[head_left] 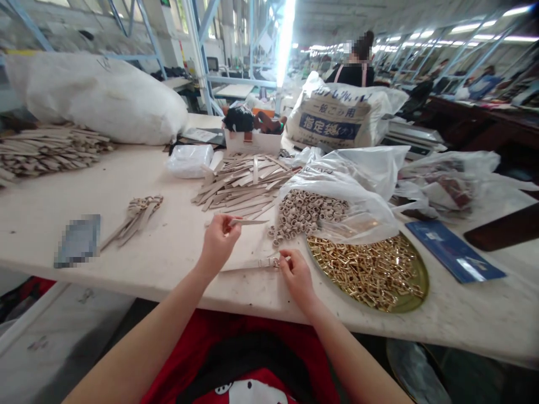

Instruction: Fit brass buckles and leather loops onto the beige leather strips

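My left hand is closed in a pinch on a thin beige strap, held above the table with its pointed end to the right. Lower down, a second beige strap lies near the table's front edge, with loops and a small buckle at its right end. The fingers of my right hand are closed at that buckle end. Just beyond the right hand is a heap of small beige loops at the mouth of a clear plastic bag. A round tray of gold buckles stands to the right.
Loose straps are piled behind my hands. A small bundle of straps and a blurred-out flat object lie left. A blue booklet is right of the tray. Large sacks and a seated person are farther back.
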